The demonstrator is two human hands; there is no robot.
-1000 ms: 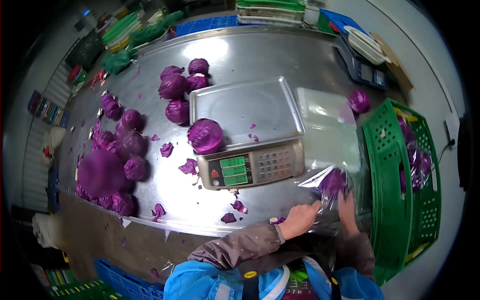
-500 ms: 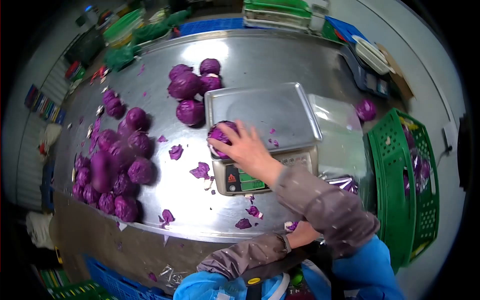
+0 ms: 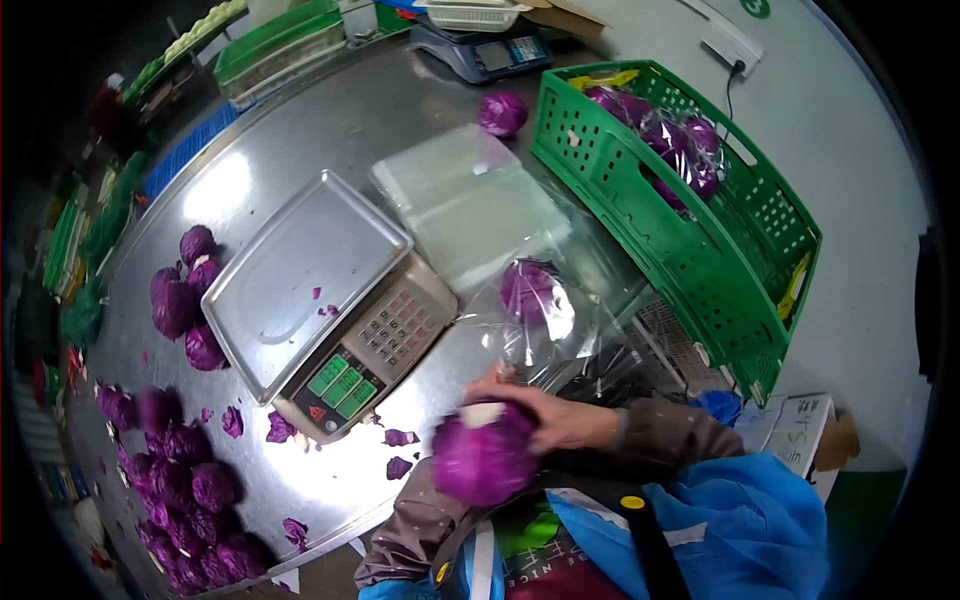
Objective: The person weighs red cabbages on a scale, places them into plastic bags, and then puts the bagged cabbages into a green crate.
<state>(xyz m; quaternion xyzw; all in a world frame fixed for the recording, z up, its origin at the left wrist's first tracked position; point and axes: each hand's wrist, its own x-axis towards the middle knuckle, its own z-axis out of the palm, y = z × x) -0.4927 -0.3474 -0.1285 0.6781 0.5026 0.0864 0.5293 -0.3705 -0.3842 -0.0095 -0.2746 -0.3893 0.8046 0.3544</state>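
Observation:
A red cabbage [image 3: 485,455], slightly blurred and with its pale stump upward, is held close in front of my body. My right hand [image 3: 560,415] curls around its far right side, fingers bent. My left hand is hidden behind that cabbage; only the left sleeve [image 3: 415,520] shows. Just beyond my right fingers lies another red cabbage [image 3: 530,290] inside a clear plastic bag [image 3: 565,325], its gathered end close to my fingertips. To the left stands a digital scale [image 3: 395,325], with only small purple leaf scraps on its pan.
Flat clear bags [image 3: 475,215] lie beside the scale. A green crate [image 3: 640,235] on the right holds bagged cabbages [image 3: 680,150]. Loose cabbages [image 3: 190,490] cluster at the table's left edge, with several more [image 3: 175,300] behind the pan. A second scale [image 3: 485,50] stands at the back.
My view has turned to the right. My right hand has left the scale pan, where it lay on a cabbage, and is now by my body; that cabbage is off the pan.

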